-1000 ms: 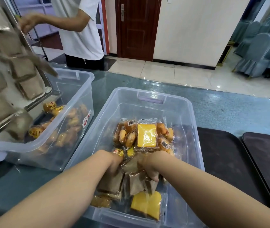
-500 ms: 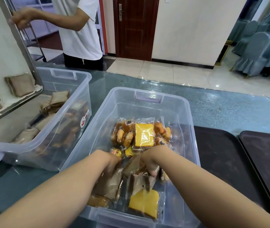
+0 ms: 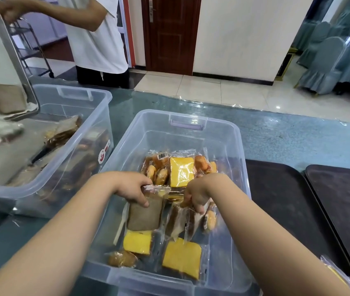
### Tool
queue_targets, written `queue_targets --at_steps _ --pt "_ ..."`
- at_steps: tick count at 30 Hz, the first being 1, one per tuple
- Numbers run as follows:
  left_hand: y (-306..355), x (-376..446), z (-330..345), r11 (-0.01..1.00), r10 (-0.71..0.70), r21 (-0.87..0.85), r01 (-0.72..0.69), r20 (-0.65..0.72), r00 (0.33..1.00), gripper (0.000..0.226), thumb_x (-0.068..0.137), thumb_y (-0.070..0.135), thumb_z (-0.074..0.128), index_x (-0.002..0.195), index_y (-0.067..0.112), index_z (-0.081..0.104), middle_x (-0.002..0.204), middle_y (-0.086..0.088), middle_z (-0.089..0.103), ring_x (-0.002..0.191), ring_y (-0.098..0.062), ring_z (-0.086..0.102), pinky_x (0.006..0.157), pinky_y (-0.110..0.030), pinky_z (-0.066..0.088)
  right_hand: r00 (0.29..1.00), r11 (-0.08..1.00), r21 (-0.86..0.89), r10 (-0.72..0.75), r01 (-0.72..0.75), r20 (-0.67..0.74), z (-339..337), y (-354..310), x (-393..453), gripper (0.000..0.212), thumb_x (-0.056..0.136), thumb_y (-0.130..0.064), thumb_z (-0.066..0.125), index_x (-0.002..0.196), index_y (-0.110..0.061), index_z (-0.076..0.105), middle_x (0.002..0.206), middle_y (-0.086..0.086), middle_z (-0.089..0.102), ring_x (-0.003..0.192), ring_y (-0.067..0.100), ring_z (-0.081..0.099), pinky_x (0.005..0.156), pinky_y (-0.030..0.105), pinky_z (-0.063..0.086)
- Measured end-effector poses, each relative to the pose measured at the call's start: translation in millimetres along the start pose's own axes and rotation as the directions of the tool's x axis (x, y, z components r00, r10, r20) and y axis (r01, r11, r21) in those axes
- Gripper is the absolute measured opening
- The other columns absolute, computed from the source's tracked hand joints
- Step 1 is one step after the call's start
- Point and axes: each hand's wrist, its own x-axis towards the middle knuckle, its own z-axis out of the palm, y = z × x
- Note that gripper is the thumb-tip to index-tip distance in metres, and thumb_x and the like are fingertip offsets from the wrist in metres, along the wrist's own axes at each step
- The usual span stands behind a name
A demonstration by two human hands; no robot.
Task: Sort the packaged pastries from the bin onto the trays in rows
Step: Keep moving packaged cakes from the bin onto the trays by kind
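A clear plastic bin (image 3: 237, 146) sits in front of me on the counter. Inside lie several wrapped pastries: yellow cake slices (image 3: 181, 175), small round buns (image 3: 156, 175) and brown cake slices. My left hand (image 3: 134, 189) grips the top of a brown cake packet (image 3: 145, 216) and lifts it upright. My right hand (image 3: 196, 196) holds a bunch of clear-wrapped brown slices (image 3: 180, 223) that hang below it. Two dark trays (image 3: 276, 201) lie to the right of the bin.
A second clear bin (image 3: 97, 107) stands at the left with brown packets inside. A person in a white shirt (image 3: 97, 39) tips a metal tray (image 3: 11, 54) over it. One wrapped yellow pastry (image 3: 340, 278) lies at the near right on the dark tray.
Both my hands have risen out of the pile, each pulling brown packets up. At the left, the other person's tray has tilted steeper and its brown packets have slid into the second bin.
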Motion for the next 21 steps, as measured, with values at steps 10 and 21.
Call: queue_targets --at_steps 10,21 --pt "3.1 -6.2 -7.2 0.916 -0.032 -0.398 0.041 0.031 0.999 0.022 0.089 0.022 0.069 0.106 0.013 0.059 0.100 -0.004 0.067 0.094 -0.018 0.067 0.072 -0.028 0.056 0.999 0.999 0.009 0.038 -0.038 -0.023 2.0 0.8 -0.9 0.057 0.080 -0.012 0.072 0.135 -0.014 0.056 0.131 0.009 0.058 0.118 0.033 0.055 0.082 0.041 0.050" --pt "29.0 30.4 27.7 0.858 -0.227 -0.490 0.156 -0.088 0.970 0.022 0.090 0.026 0.067 0.101 0.010 0.057 0.085 -0.005 0.064 0.069 -0.018 0.065 0.056 -0.024 0.054 0.994 0.999 0.003 0.039 -0.039 -0.100 -0.8 9.7 -16.7 0.059 0.082 -0.007 0.070 0.137 -0.021 0.054 0.131 0.007 0.056 0.116 0.032 0.055 0.079 0.037 0.048"
